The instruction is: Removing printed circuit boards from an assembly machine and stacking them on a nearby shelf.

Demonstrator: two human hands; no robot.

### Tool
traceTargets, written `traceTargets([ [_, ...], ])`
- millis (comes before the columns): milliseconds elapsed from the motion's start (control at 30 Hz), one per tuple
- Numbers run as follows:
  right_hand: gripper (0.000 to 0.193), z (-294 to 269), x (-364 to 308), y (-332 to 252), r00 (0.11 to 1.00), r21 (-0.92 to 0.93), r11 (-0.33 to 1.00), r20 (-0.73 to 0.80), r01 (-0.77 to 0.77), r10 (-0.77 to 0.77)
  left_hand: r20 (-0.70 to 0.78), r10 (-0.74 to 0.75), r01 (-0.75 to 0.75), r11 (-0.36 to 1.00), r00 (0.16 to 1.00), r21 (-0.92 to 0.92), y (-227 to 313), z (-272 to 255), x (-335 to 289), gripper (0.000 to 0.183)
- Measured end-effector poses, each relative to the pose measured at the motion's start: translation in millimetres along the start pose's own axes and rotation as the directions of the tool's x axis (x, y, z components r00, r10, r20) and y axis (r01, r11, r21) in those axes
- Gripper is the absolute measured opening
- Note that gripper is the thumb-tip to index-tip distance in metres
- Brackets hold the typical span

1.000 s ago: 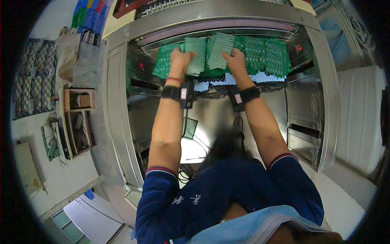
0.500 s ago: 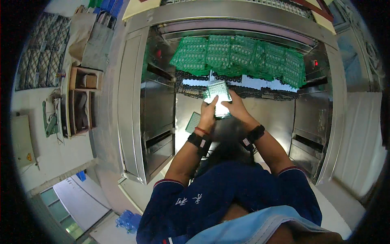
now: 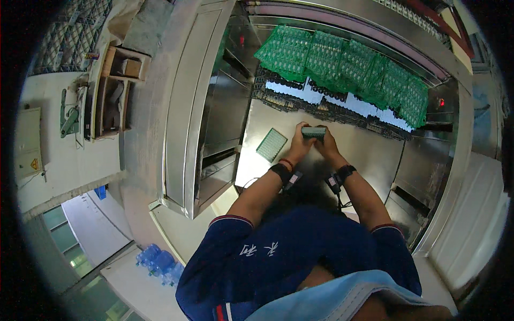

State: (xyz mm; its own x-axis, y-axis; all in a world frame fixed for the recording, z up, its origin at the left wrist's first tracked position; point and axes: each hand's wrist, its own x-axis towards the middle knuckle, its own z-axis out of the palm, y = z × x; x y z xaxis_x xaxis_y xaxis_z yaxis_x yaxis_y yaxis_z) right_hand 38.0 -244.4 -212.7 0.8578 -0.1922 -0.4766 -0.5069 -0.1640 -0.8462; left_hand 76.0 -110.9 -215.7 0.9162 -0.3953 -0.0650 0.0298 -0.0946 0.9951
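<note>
Between my two hands, a small stack of green circuit boards (image 3: 314, 131) is tilted so that its layered edge shows. My left hand (image 3: 300, 144) is closed on the stack's left end. The right end is gripped by my right hand (image 3: 328, 146), with the fingertips partly hidden. To the left of my left hand, a flat green panel with a dotted grid (image 3: 271, 144) lies apart on the metal worktop (image 3: 353, 142). Beyond my hands, overlapping green board sheets (image 3: 342, 64) lean in a row along the back, above dark toothed racks (image 3: 321, 109).
Metal side walls (image 3: 187, 107) frame the worktop at left and right. A small red light (image 3: 441, 102) glows on the right wall. Farther left are a wooden shelf box (image 3: 115, 91) and a green hand tool (image 3: 69, 119). Blue plastic bottles (image 3: 160, 262) stand at lower left.
My hands have drawn the boards back from the racks and tipped them from face-up to edge-on. The view has turned, so the worktop appears rotated and shifted right.
</note>
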Motion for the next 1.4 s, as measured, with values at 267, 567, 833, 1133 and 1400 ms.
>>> traceTargets([
  [267,0.036,10,2,-2,0.998,-0.361,0.933,0.069,0.016,0.010,-0.063,-0.137,0.150,0.936,0.989,0.320,-21,-9,-13,0.051],
  [567,0.050,-19,-40,-23,0.949,0.021,0.999,0.314,0.038,-0.043,0.293,-0.177,0.051,0.919,0.939,0.392,64,-119,-14,0.051],
  [833,0.036,-16,-31,16,0.973,-0.150,0.986,0.229,0.070,-0.034,-0.027,-0.528,0.203,0.277,0.849,0.939,21,-149,-25,0.081],
  [1133,0.028,2,-21,42,0.972,-0.165,0.976,0.211,0.143,-0.107,-0.147,-0.344,0.242,0.251,0.927,0.937,29,-90,-28,0.114],
  [1400,0.028,35,-23,23,0.915,-0.387,0.882,0.389,0.269,-0.108,-0.020,-0.337,0.135,0.322,0.941,0.937,31,-71,-14,0.093],
])
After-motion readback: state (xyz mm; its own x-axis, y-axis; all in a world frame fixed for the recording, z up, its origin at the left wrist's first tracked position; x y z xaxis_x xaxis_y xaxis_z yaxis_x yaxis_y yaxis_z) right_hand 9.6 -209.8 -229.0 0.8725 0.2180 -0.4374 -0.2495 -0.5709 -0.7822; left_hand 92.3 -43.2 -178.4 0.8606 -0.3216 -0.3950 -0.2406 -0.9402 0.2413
